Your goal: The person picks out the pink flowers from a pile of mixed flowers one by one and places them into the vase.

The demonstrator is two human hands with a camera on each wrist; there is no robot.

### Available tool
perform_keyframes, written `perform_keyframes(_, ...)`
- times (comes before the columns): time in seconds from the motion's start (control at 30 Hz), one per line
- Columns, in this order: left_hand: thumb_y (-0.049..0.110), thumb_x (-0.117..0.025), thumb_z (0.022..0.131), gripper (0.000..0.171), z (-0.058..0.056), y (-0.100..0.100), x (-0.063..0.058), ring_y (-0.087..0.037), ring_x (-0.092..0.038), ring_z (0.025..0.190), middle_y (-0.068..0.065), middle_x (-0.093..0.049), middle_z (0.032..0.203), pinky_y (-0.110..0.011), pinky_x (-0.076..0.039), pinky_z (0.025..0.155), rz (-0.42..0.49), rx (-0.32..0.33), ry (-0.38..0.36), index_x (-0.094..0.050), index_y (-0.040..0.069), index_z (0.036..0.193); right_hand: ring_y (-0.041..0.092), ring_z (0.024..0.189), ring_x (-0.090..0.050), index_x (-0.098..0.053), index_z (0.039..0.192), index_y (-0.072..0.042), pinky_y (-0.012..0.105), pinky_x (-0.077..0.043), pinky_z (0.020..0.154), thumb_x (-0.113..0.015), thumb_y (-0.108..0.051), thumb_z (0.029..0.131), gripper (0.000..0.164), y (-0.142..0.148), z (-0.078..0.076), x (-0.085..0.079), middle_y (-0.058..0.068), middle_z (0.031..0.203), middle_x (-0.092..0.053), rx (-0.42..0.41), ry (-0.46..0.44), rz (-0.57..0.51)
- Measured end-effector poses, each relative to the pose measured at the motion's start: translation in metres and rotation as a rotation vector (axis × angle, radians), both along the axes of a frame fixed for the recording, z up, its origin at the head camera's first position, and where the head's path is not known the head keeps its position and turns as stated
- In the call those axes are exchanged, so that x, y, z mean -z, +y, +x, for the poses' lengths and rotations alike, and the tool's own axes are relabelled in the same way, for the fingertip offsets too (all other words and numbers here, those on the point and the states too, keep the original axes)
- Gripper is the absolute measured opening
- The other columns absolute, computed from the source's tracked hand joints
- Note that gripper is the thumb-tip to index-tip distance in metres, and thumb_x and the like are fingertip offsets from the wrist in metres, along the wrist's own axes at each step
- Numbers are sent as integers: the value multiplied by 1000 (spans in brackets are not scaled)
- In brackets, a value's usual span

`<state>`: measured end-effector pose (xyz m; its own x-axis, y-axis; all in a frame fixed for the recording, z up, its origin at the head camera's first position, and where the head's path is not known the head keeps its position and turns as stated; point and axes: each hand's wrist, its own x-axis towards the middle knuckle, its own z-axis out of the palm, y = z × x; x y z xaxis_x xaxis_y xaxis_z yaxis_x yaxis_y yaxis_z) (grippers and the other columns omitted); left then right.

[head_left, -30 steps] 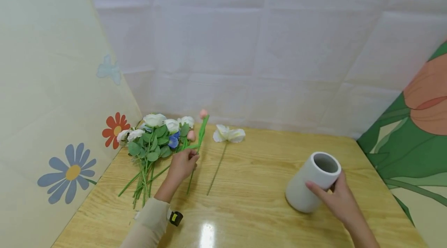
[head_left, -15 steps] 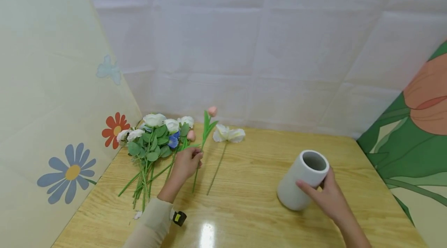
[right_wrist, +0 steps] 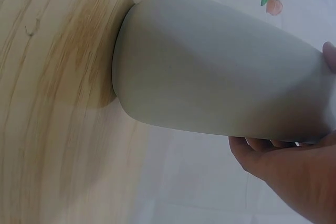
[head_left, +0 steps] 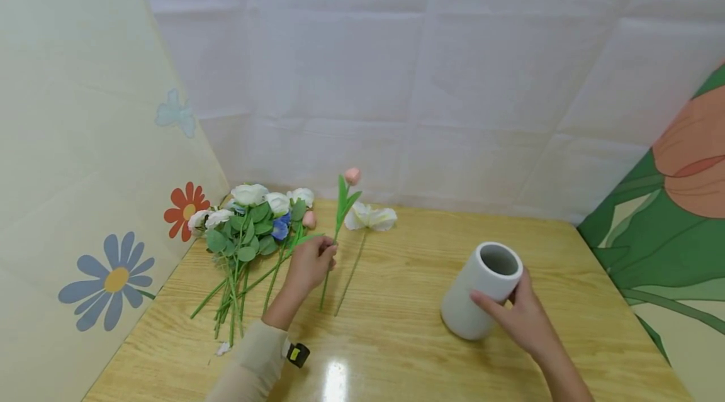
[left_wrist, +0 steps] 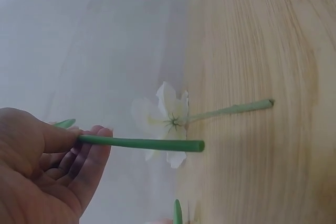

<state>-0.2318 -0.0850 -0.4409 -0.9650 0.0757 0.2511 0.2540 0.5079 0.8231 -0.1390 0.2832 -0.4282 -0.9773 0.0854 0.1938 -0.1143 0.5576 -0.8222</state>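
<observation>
Two grips in play, both clamped: our left hand pinches the pink tulip around mid-stem, bloom up, over the table; our right hand grips the white vase near its rim, well apart from the tulip. Tulip looks artificial: we'd expect it light, stem springy, petals soft. Mid-stem is a sound hold; lower stem sticks out past the fingers. We'd avoid squeezing the bloom. Vase looks ceramic: probably heavier, rigid, smooth, chip-prone. Best held from outside, mouth unblocked. Can't tell if its base sits flat. Around us: white flower lying just beside the tulip, vase side, could snag; flower pile left, stems crossing, could tangle.
</observation>
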Motion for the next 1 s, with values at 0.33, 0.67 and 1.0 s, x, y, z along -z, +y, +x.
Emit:
perform_keyframes(0.33,12,-63,101,17,2,10,-4,-12,-67,67,-13,-71,89,-26,-54,56,45,26,-12,-70,-1,110,-16,104,-43,-21,149,5,3,-37,85,-79,-14,89,86,-5,0,0,23,135,-49,-24,25,4)
perform_keyframes(0.67,15,-64,101,19,5,17,-12,-12,-68,68,-10,-71,88,-25,-55,58,57,33,-15,-70,1,111,-16,105,-45,-26,148,5,4,-37,88,-81,-12,87,84,-13,-1,1,23,133,-52,-45,70,3)
perform_keyframes(1.0,13,-65,100,17,4,23,-14,-13,-69,67,-9,-71,87,-24,-56,58,78,53,34,-71,0,108,-14,106,-46,-28,148,5,5,-37,89,-82,-10,85,85,-23,-3,2,23,134,-54,-57,62,-10)
